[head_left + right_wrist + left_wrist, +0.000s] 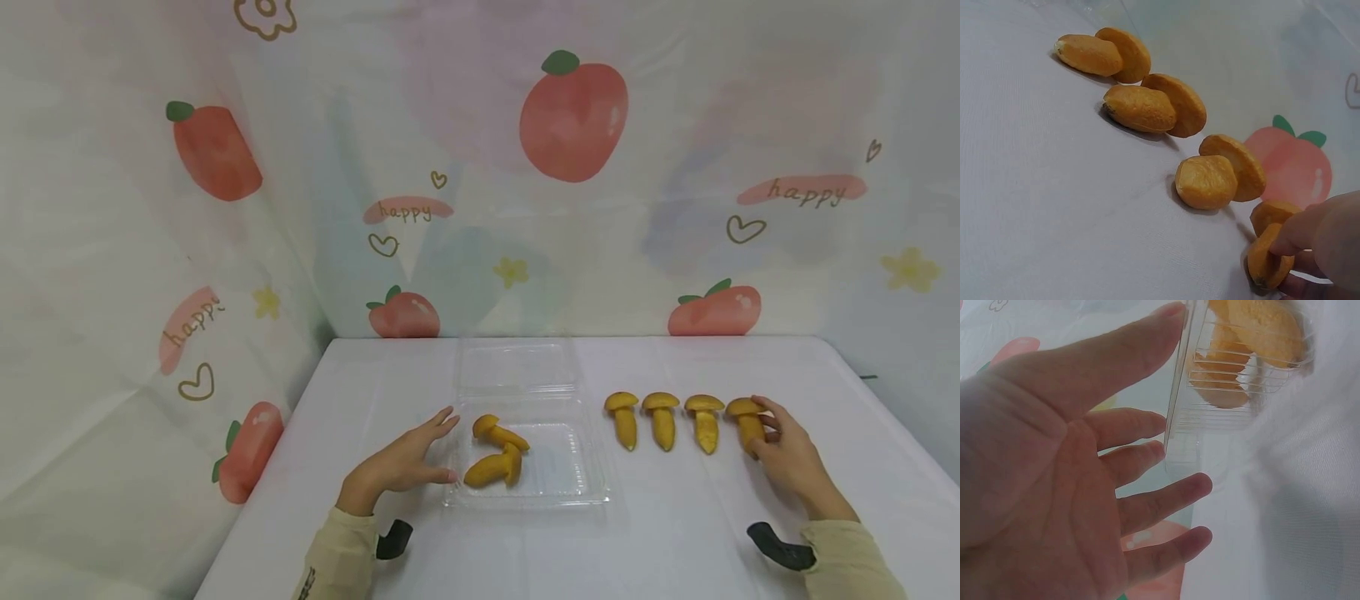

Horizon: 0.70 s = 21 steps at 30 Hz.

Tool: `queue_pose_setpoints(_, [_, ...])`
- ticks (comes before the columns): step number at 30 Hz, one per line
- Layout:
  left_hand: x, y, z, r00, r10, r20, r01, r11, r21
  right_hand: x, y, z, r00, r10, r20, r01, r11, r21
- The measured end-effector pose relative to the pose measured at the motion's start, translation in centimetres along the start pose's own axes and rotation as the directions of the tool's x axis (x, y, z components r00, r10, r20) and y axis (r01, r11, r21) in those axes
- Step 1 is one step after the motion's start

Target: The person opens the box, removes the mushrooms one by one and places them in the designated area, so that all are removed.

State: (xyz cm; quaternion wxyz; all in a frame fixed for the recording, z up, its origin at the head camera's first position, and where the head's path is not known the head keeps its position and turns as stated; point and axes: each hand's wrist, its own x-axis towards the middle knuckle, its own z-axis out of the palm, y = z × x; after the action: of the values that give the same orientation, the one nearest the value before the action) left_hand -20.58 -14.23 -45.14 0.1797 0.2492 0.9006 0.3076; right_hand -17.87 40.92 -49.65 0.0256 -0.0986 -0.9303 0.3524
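Observation:
My right hand (789,454) pinches the rightmost yellow-brown mushroom (747,423) between thumb and fingers. In the right wrist view, that mushroom (1267,256) lies at the fingertips on the cloth. Three like mushrooms (705,423) lie in a row to its left, caps toward the back. My left hand (401,461) stands at the left edge of a clear plastic clamshell box (555,500), fingers spread and straight. Two mushrooms (491,468) lie inside the box. The left wrist view shows the thumb and fingertips right at the box's rim (1179,381).
The box's clear lid (517,367) lies folded back toward the wall. A white cloth covers the table (660,525). A printed fabric backdrop (480,125) with fruit pictures hangs behind and at the sides. Black curved pieces (780,547) stick out near both sleeves.

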Motion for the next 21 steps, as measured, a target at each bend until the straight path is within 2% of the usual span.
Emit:
queue_pose_setpoints(6, [0.0, 0.05, -0.01, 1.0, -0.007, 0.001, 0.007, 1.0, 0.002, 0.09, 0.24, 0.1, 1.0, -0.02, -0.001, 0.02, 1.0, 0.003])
queue_pose_setpoints(21, [-0.04, 0.14, -0.03, 1.0, -0.01, -0.003, 0.01, 1.0, -0.002, 0.08, 0.23, -0.13, 1.0, 0.018, -0.001, -0.018, 1.0, -0.005])
